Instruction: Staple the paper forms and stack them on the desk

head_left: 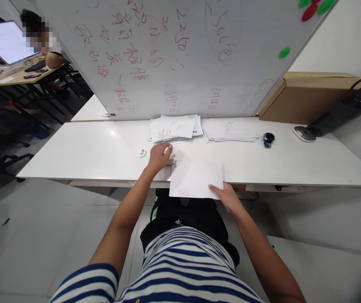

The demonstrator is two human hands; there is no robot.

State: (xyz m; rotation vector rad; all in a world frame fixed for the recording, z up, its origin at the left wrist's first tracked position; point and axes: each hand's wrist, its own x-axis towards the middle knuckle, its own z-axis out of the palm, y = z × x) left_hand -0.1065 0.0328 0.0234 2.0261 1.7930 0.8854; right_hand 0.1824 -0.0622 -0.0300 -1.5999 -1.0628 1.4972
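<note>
My right hand [229, 197] grips the lower right corner of a white sheet of paper [196, 176], thumb on top. The sheet has a round red stamp near its lower left and lies over the desk's front edge. My left hand [160, 156] is over the desk to the left of the sheet, fingers loosely bent and holding nothing that I can see. Just beyond it is an untidy stack of printed papers [174, 127]. To the right of that stack sits a second pile of papers [232, 129], its top sheet bearing a faint red stamp.
A whiteboard [180, 54] with red writing stands behind the white desk [82, 155]. On the desk are a small white object [142, 153], a dark watch [268, 139] and a computer mouse [304, 134]. A cardboard box [316, 99] stands at right; another person [54, 52] sits far left.
</note>
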